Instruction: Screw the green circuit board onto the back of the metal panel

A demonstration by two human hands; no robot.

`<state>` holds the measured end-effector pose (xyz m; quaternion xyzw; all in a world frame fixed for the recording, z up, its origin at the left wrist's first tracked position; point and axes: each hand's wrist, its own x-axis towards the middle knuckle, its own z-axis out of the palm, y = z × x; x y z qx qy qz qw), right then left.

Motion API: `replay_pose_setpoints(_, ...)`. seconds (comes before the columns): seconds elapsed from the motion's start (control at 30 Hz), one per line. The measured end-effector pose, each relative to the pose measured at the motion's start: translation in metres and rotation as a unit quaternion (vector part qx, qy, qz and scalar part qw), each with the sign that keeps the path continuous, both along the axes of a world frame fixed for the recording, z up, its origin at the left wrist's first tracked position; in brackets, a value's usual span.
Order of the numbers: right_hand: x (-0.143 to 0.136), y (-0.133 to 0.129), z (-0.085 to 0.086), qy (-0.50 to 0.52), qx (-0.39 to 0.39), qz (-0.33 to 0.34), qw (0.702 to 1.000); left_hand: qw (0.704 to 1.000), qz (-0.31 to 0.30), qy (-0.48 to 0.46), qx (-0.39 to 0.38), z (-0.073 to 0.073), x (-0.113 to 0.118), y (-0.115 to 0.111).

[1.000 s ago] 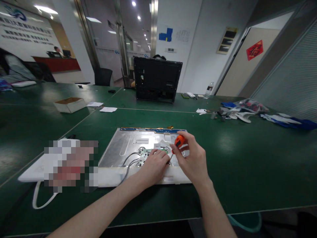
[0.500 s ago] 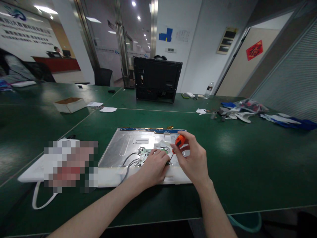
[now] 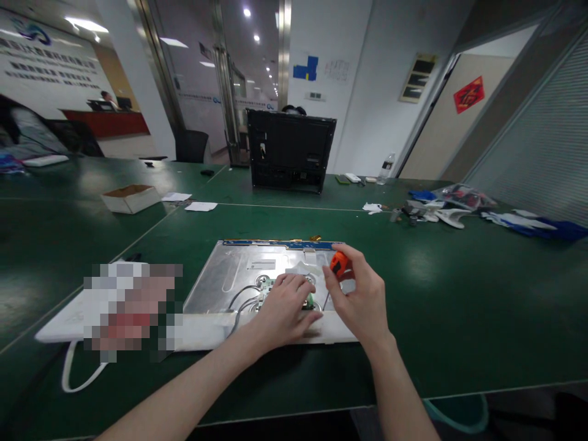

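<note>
A flat metal-backed display panel (image 3: pixel 209 282) lies in front of me, with a blue circuit strip (image 3: pixel 275 244) along its far edge. Over the small green circuit board (image 3: pixel 266 285) at its middle rests my left hand (image 3: pixel 285 307), fingers stretched and thumb apart, hiding most of the board. Dark cables (image 3: pixel 239 313) run from the board toward the near edge. My right hand (image 3: pixel 365 300) grips an orange and black screwdriver (image 3: pixel 339 263) by the handle; its thin shaft slants down over the panel's right part, clear of my left hand. The tip is hard to make out.
Left of the panel lies a white item with a strap (image 3: pixel 68 318), partly blurred out. An open box (image 3: pixel 131 199) and papers (image 3: pixel 201 207) lie farther back. A black monitor housing (image 3: pixel 291 150) stands behind. Gloves and bags (image 3: pixel 452 211) are at the right.
My left hand's fingers have opened out, and its thumb has come away from the screwdriver's shaft. The screwdriver has moved slightly right with my right hand.
</note>
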<state>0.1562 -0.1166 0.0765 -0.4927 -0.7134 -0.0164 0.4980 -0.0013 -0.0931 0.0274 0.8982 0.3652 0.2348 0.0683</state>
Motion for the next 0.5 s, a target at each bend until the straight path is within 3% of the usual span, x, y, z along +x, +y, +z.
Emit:
replay_pose_setpoints(0.13,0.007,-0.004,0.003,-0.012,-0.019,-0.031,0.999,0.998,0.033,-0.047,0.010,0.025,-0.017,0.005)
replay_pose_setpoints(0.23,0.018,-0.003,-0.009,-0.057,-0.060,-0.050,0.995,0.995,0.089,-0.043,0.007,0.033,-0.044,0.017)
replay_pose_setpoints(0.33,0.035,-0.003,-0.031,-0.142,-0.130,-0.092,0.977,0.988,0.156,-0.008,-0.013,0.022,-0.078,0.030)
replay_pose_setpoints(0.5,0.051,-0.016,-0.060,-0.249,-0.239,-0.097,0.933,0.972,0.219,0.077,-0.036,-0.020,-0.118,0.041)
